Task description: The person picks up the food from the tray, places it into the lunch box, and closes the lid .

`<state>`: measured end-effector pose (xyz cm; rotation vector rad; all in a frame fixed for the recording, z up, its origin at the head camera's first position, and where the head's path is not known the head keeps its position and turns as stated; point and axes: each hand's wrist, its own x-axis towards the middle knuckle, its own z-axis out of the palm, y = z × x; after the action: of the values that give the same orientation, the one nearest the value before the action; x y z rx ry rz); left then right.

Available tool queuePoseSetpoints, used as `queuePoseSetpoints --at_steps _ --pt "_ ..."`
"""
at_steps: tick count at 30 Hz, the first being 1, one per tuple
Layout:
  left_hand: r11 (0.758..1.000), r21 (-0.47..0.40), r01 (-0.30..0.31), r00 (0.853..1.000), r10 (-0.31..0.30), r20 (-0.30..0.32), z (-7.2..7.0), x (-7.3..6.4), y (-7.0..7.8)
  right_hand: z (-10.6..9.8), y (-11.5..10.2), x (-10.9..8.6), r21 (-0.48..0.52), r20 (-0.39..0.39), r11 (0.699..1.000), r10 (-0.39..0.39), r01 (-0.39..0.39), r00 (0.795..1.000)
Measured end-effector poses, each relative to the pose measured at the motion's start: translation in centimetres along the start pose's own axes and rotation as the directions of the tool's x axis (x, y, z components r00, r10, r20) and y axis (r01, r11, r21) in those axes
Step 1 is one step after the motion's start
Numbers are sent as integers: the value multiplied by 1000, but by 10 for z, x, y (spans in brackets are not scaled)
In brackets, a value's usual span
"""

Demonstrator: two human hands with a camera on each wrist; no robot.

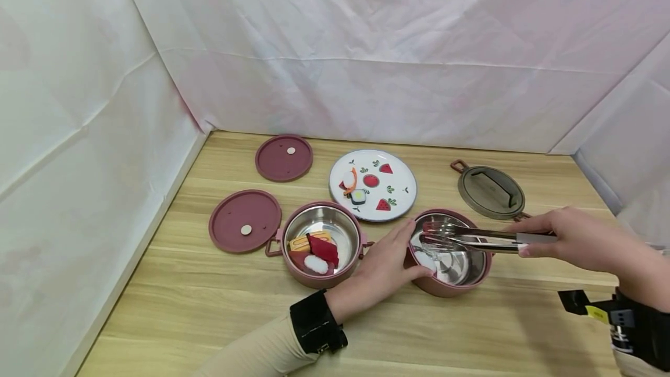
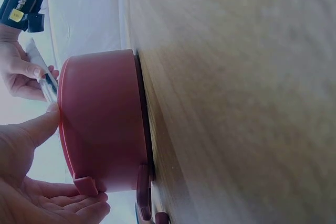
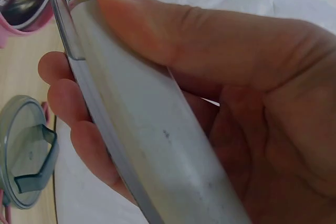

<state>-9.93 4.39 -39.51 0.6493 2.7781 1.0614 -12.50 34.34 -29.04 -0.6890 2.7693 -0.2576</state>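
In the head view, my right hand [image 1: 570,241] grips metal tongs [image 1: 484,240] by their pale handles, thumb on one side and fingers on the other. The tongs' front ends reach down inside the right pink pot [image 1: 445,288]. At that pot's left side, my left hand [image 1: 382,260] holds the rim and wall, its thumb at the rim and its fingers by the small side handle, as the left wrist view shows. A white piece [image 1: 425,260] lies within this pot near my thumb. Whether the tongs pinch anything is unclear amid the reflections.
Left of my hands, a second pink pot [image 1: 345,231] contains red, yellow and white toy food pieces. Behind stands a white fruit-patterned plate [image 1: 403,191] with toy sushi. Two maroon lids [image 1: 285,162] lie at left, a grey-green handled lid [image 1: 489,191] at back right. White cloth walls enclose the table.
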Motion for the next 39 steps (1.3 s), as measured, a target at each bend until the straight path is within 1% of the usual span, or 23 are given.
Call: queuePoseSetpoints --at_steps 5,12,17,30,34,39 --pt "1000 -3 -6 1000 6 -1 -1 0 0 4 1 5 17 25 1000 -21 21 999" --pt "1000 5 -29 999 29 -14 0 0 -1 7 3 11 26 59 1000 -18 17 998" --pt "999 15 -31 999 31 -10 0 1 -1 11 3 15 48 76 998 -35 32 996" --pt "1000 15 -11 1000 11 -11 1 1 0 15 5 18 63 55 996 -63 59 997" --pt "1000 12 -14 1000 14 -12 1 1 -1 15 6 18 85 71 995 -53 47 996" --pt "1000 6 -15 1000 15 -9 1 1 -1 14 8 17 81 74 996 -47 41 996"
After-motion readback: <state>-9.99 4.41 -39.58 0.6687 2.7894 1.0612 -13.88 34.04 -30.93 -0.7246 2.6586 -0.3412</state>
